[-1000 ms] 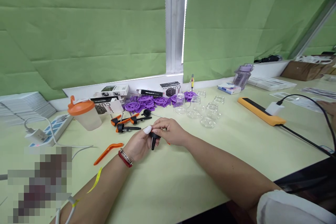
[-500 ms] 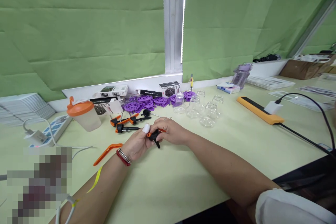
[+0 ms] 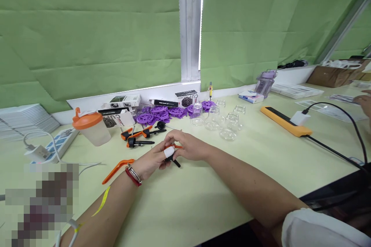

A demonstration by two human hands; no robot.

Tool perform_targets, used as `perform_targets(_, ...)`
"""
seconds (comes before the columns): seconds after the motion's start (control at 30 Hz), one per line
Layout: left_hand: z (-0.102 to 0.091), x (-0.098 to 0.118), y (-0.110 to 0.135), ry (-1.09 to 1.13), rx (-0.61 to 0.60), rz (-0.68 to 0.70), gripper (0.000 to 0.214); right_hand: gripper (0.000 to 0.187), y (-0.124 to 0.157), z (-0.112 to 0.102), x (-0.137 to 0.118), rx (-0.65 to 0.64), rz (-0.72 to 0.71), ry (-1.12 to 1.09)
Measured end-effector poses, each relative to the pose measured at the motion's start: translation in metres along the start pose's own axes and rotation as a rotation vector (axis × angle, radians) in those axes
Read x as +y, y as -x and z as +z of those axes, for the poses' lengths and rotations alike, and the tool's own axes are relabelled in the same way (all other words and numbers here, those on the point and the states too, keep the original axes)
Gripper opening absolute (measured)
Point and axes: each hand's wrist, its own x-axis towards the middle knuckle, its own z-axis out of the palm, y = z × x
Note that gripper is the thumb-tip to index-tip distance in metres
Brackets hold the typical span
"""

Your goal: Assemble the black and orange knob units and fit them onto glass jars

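Note:
My left hand (image 3: 152, 160) and my right hand (image 3: 188, 146) meet over the pale green table (image 3: 203, 193). Between them they grip a small black and orange clamp part (image 3: 173, 156). A white cot covers a finger of my left hand, which pinches the black piece. My right hand's fingers curl over the orange end. Behind the hands lie three similar orange and black clamps (image 3: 138, 136).
A loose orange lever (image 3: 117, 170) lies left of my wrist. An orange-lidded cup (image 3: 88, 126), purple gear parts (image 3: 162, 112), small boxes (image 3: 121, 102) and several glass jars (image 3: 223, 121) stand further back. An orange power strip (image 3: 285, 121) with black cable lies right. Another person's hand (image 3: 365, 102) shows at far right.
The black piece has tilted from upright to lying slanted, and both hands have turned and lowered slightly with it. My left finger now covers its top.

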Motion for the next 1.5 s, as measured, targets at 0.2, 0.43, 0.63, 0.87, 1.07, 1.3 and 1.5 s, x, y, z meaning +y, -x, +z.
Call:
perform_targets(0.2, 0.009, -0.001, -0.006, 0.034, 0.233, 0.042, 0.028, 0.046, -0.004, -0.011, 0.028, 0.343, 0.011, 0.092)
perform_targets(0.43, 0.002, -0.004, -0.01, 0.064, 0.415, 0.152, 0.032, 0.026, 0.006, -0.036, 0.063, 0.351, 0.867, 0.338)
perform_targets(0.63, -0.002, -0.006, -0.013, 0.067, 0.415, 0.176, 0.027, 0.024, 0.006, -0.029, 0.063, 0.155, 0.959, 0.416)
perform_targets(0.87, -0.004, -0.007, -0.016, 0.264, 0.487, 0.178, 0.031, 0.008, 0.009, -0.033, 0.065, 0.222, 0.878, 0.36)
perform_targets(1.07, -0.017, -0.006, -0.019, 0.418, 0.606, 0.264, 0.021, 0.015, 0.005, -0.018, 0.057, 0.299, 0.514, 0.006)
perform_targets(1.3, -0.018, -0.004, -0.019, 0.464, 0.587, 0.318, 0.021, 0.025, 0.003, 0.003, 0.05, 0.36, 0.34, -0.068)
perform_targets(1.5, -0.008, -0.001, -0.016, 0.454, 0.559, 0.319, 0.027, 0.016, 0.001, 0.009, 0.041, 0.381, 0.254, 0.161)
